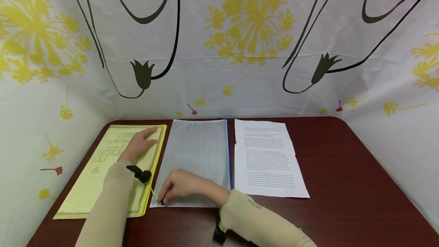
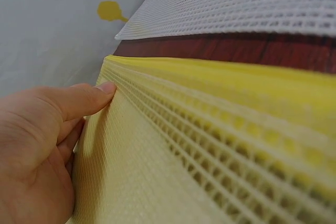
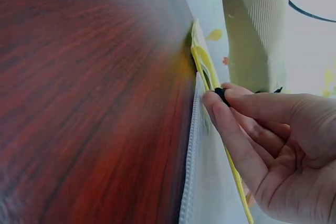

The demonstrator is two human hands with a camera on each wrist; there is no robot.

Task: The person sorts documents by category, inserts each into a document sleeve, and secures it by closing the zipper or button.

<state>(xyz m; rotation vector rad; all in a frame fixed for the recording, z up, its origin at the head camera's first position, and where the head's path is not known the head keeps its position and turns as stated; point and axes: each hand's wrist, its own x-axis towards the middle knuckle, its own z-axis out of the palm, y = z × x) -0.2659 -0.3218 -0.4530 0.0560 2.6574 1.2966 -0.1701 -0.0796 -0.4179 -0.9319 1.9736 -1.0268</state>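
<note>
Reddish table [image 1: 346, 178], right hand [image 1: 185, 184] pinching black tab [image 3: 221, 96]

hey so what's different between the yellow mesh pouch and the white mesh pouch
The yellow mesh pouch has yellow edging on its right; the white mesh pouch has a blue strip there. A diagram shows through the yellow one; no writing is visible through the white one. Both are mesh and lie on the brown table.
</note>
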